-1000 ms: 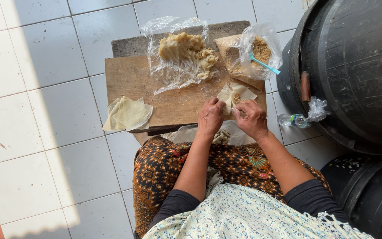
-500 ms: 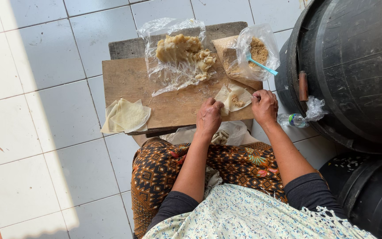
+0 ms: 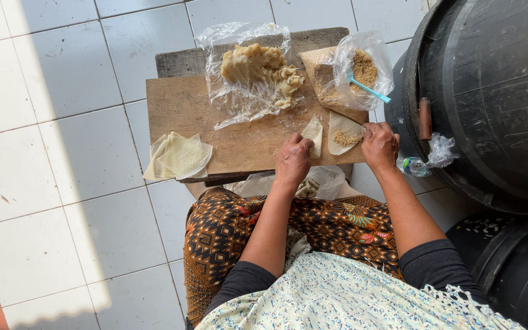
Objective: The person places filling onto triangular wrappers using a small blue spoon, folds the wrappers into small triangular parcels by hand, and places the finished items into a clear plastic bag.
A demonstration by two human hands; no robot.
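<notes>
Nearest: patterned skirt (image 3: 239,226) over the lap, with a plastic bag (image 3: 328,178) tucked just under the tabletop (image 3: 178,107) edge, something pale inside it, can't tell what

Left hand (image 3: 293,160) is now resting on the near edge, fingers curled onto a folded wrapper (image 3: 314,132), pinching its corner. A second ago both hands were together over one wrapper at the board's near right; now they are spread apart

Right hand (image 3: 379,145) has shifted right, fingertips pressing the edge of an open wrapper (image 3: 344,131) that is lying flat with a small heap of brown filling (image 3: 348,139) on it. Not clenched, just holding the sheet down

So one sheet looks folded, and a second one is loaded but not yet closed

Left end of the board: wrapper stack (image 3: 179,157) hanging partly over the edge, unmoved since before

Further back: clear plastic sheet with a lump of pale dough (image 3: 258,64), and a bag of crumbs (image 3: 362,67) with a blue spoon (image 3: 368,90) sticking out, both in the same place as earlier

Right side: black barrel (image 3: 490,98), small bottle (image 3: 414,166) lying at its foot
</notes>
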